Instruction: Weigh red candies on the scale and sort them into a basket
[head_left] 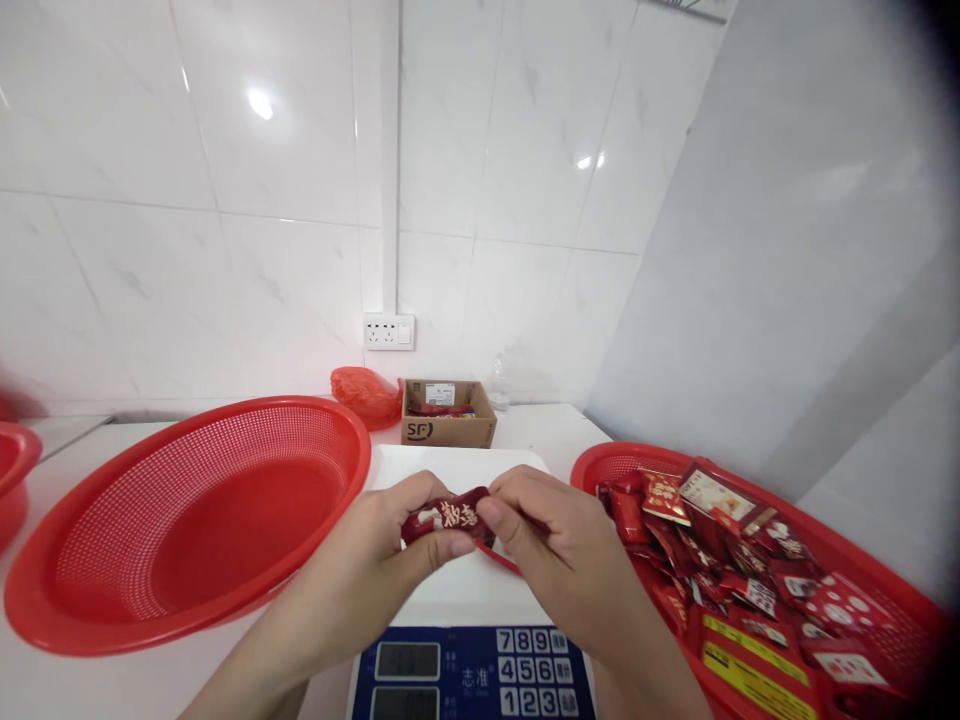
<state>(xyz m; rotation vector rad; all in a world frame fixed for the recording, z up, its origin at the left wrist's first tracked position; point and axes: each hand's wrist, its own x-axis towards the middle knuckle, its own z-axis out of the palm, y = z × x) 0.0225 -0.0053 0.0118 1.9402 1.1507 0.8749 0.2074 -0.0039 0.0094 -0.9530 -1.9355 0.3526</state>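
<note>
Head view: gripping a small red packet (pixel 448 519) from both ends, above the white platter of a weighing scale (pixel 457 585); left hand (pixel 390 545) clenching thumb and forefinger on the packet's 9 o'clock end, right hand (pixel 551 540) pinching the 3 o'clock end, remaining fingers curling underneath, probably for steadying; packet lying level with its printed face turned up, seemingly for reading or checking; hovering just over the platter rather than resting on it, though contact being hard to rule out from this angle.

Sitting at 9 o'clock of the hands: a wide red mesh basket (pixel 187 520), tilting slightly toward the camera, nothing showing inside; lying within easy reach of the left hand. Sitting at 3 o'clock: a second red basket (pixel 892 580) heaping with red sachets (pixel 720 560), close beside the right hand, likely for quick picking.

Showing at 6 o'clock: the scale's blue keypad (pixel 529 670) and blank displays facing the person. Standing at 12 o'clock against the tiled wall: a cardboard box (pixel 448 413), a red plastic bag (pixel 366 395) just beside it, a wall socket (pixel 388 331) above.
</note>
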